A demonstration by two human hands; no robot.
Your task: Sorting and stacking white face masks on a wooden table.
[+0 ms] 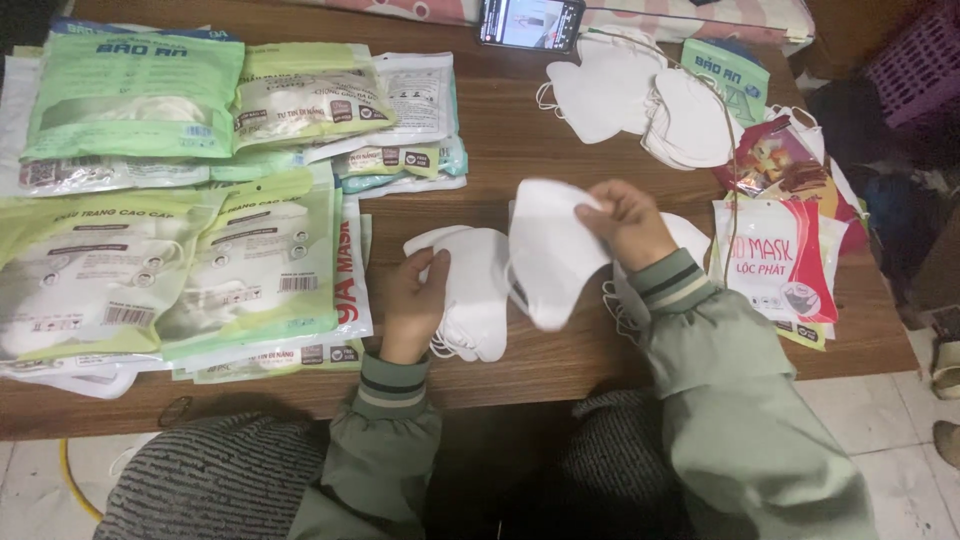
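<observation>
My right hand (628, 222) pinches the top edge of a single white folded face mask (550, 255) and holds it up over the wooden table (520, 140). My left hand (415, 300) grips a small stack of white masks (470, 290) resting on the table near its front edge. More white masks (690, 240) lie partly hidden behind my right wrist, their ear loops showing below it.
Green and white packets of masks (200, 200) cover the table's left half. A heap of loose white masks (640, 95) lies at the back right. Red and white packets (775, 255) are stacked at the right edge. A phone (530, 22) sits at the back.
</observation>
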